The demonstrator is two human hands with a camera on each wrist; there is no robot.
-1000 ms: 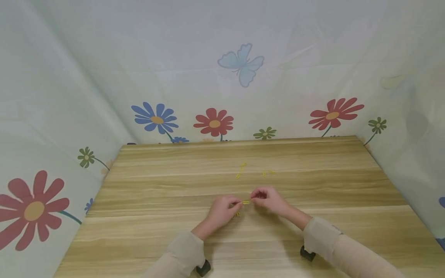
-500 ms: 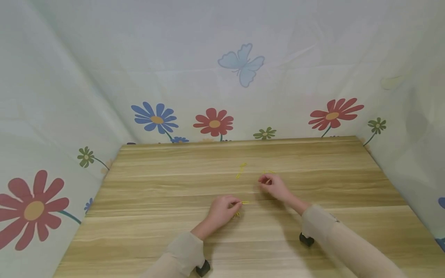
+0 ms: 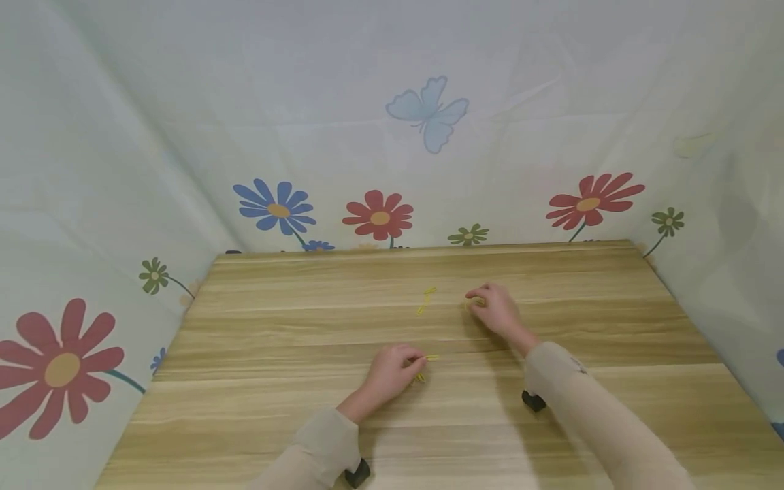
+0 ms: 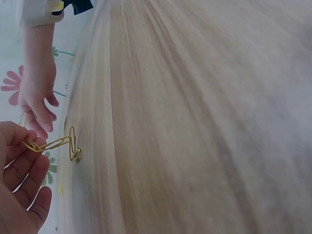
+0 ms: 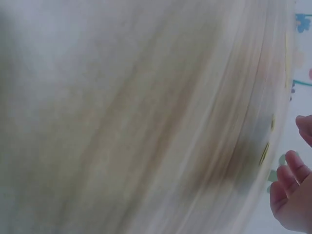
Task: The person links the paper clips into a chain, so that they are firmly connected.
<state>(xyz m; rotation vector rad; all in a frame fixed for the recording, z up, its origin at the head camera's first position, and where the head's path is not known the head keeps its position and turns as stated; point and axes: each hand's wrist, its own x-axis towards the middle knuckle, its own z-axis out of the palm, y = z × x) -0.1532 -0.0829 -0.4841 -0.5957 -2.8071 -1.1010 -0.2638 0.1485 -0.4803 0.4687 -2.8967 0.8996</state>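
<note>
Between the thumb and fingers of my left hand (image 3: 390, 371) is a short chain of linked yellow paper clips (image 4: 58, 142). In the left wrist view one clip sticks up past the fingertips, and the chain's far end hangs down to the wooden table. My right hand (image 3: 499, 313) is farther up the table, thumb and fingers apart with nothing between them. It hovers over two loose paper clips, partly covering them in the head view. In the right wrist view, one paper clip (image 5: 263, 154) lies near the fingertips, with another paper clip (image 5: 273, 122) beyond it.
Left of my right hand, several more yellow paper clips (image 3: 431, 290) lie in a loose line on the wooden tabletop (image 3: 294, 320). A white cloth (image 3: 508, 156) printed with flowers stands around the table's far and side edges.
My right hand has moved away from the left hand, forward and to the right, to the loose paper clips. The left hand keeps its grip on the paper clip chain, nearly still.
</note>
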